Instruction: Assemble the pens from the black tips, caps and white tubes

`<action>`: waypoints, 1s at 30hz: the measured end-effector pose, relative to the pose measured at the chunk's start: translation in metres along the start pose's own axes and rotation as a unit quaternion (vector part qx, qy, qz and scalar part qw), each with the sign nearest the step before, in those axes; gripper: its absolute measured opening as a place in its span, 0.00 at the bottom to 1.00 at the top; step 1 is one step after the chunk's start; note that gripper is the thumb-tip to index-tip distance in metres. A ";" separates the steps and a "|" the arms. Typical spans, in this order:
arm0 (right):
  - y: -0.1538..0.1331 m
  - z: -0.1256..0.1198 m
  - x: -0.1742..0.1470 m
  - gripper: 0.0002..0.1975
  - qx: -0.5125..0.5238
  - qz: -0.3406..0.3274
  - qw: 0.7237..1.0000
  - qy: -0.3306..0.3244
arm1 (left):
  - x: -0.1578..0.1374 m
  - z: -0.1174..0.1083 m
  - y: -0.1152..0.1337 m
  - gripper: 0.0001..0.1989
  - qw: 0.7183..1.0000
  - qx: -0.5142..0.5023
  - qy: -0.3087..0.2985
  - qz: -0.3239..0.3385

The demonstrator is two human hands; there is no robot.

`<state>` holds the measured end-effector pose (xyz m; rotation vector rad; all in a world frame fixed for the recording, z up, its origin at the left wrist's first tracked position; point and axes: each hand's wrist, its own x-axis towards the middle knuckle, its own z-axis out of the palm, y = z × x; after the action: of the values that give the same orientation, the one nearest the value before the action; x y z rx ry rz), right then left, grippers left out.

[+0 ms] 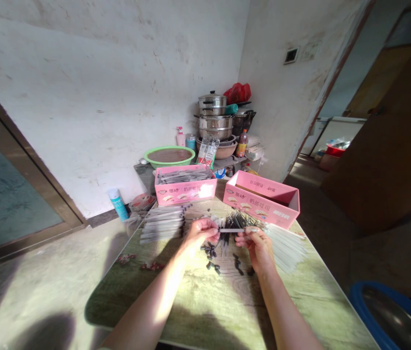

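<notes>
A slim whitish pen [232, 230] lies level between my two hands above the table. The fingers of my left hand [201, 233] are pinched on its dark left end. My right hand [259, 247] is closed round its other end, partly hiding it. Just behind is a pile of thin dark pen refills [237, 219]. Small black caps [210, 252] are scattered below the hands. Clear pen barrels [286, 249] fan out to the right of my right hand. Left of my left hand, a row of whitish pens [162, 224] lies on the wood-patterned table [205, 306].
A pink box [185, 192] filled with pens stands at the back left. Another pink box [259, 206] is angled at the back right. Behind are a green basin [169, 163] and stacked steel pots [213, 121]. A blue tub [384, 311] stands right of the table.
</notes>
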<state>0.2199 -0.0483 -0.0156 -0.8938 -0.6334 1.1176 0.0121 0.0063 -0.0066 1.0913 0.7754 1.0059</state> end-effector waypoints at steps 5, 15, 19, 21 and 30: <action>0.002 -0.001 0.000 0.15 0.002 -0.001 1.000 0.004 | 0.000 -0.002 -0.002 0.21 1.000 0.011 -0.004 0.017; 0.001 0.001 0.000 0.15 0.001 0.010 1.000 0.006 | 0.003 -0.003 -0.005 0.20 0.999 0.022 -0.008 0.042; 0.000 0.001 -0.001 0.15 0.002 0.006 1.000 0.000 | 0.005 -0.004 -0.006 0.18 0.998 0.028 0.003 0.050; 0.000 0.001 -0.002 0.16 -0.001 0.007 1.000 -0.003 | 0.005 -0.004 -0.006 0.16 0.998 0.034 0.008 0.054; 0.000 0.001 0.000 0.21 -0.013 0.018 1.000 0.014 | 0.002 0.001 0.002 0.20 0.995 0.064 0.002 0.081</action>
<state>0.2186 -0.0483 -0.0155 -0.9448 -0.6113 1.1301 0.0131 0.0080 -0.0040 1.2797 0.7733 1.1072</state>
